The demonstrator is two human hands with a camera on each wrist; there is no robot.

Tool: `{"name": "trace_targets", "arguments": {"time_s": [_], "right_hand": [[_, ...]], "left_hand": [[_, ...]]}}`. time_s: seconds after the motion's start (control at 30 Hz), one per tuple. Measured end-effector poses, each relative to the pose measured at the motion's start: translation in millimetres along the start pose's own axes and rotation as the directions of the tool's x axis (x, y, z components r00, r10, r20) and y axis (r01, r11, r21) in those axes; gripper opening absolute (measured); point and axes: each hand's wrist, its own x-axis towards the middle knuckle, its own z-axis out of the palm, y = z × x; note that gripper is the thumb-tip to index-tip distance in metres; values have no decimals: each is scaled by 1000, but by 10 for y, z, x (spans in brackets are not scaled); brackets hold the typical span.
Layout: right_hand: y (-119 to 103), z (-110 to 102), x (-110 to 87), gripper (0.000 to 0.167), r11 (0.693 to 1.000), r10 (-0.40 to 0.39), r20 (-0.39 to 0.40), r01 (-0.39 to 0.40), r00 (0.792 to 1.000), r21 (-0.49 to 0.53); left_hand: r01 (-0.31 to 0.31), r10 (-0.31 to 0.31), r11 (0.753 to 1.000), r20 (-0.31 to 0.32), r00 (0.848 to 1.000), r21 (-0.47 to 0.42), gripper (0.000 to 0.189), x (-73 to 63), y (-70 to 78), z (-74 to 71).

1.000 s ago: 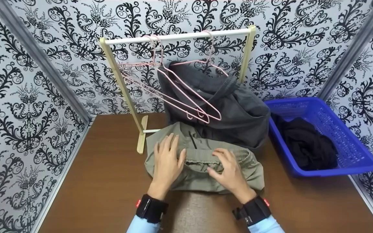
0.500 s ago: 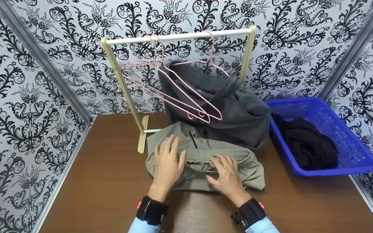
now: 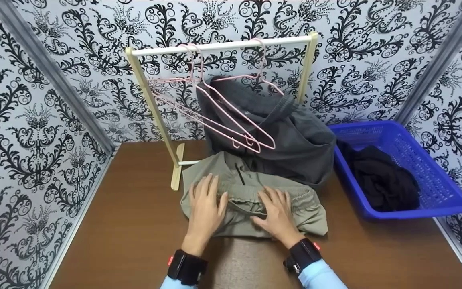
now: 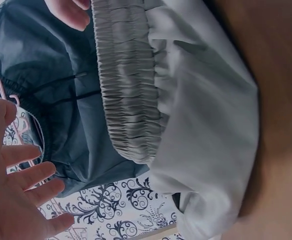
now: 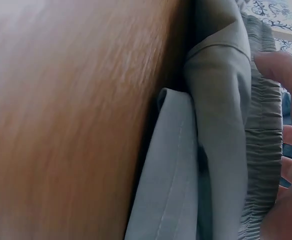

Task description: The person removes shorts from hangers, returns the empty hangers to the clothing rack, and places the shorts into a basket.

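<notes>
A pair of khaki pants (image 3: pixel 239 230) with a gathered elastic waistband (image 4: pixel 128 85) lies on the brown table, waist opening toward me. My left hand (image 3: pixel 206 210) is over the left end of the waistband; in the left wrist view that hand (image 4: pixel 16 192) has its fingers spread apart. My right hand (image 3: pixel 278 216) is over the right part of the waist opening, fingers lightly bent and thumb held apart. In the right wrist view its thumb (image 5: pixel 281 67) overlaps the waistband, and its other fingers are partly hidden behind the band.
Behind the pants stands a small clothes rack (image 3: pixel 223 46) carrying pink hangers (image 3: pixel 265 134). Dark grey pants (image 3: pixel 307 140) hang there, their lower part bunched behind the khaki pair. A blue basket (image 3: pixel 435 172) with black clothing (image 3: pixel 383 178) stands at the right. Patterned walls enclose the table.
My right hand has shifted a little left and its fingers have lowered onto the waistband area. My left hand has drawn slightly toward me. The pants lie nearly as before.
</notes>
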Motion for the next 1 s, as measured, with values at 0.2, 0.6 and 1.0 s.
{"name": "trace_targets", "arguments": {"time_s": [0.2,0.6,1.0], "right_hand": [[-6,39,72,88,999,31,95,-30,995,-17],[-9,128,247,102,996,87,272,-78,958,-43],[-36,179,411,121,982,182,482,-133,857,-133]], "left_hand": [[20,-20,1000,27,999,9,48,-80,-18,29],[42,-44,999,68,997,24,49,-229,-32,46],[62,-63,998,72,995,25,50,-330,-87,96]]}}
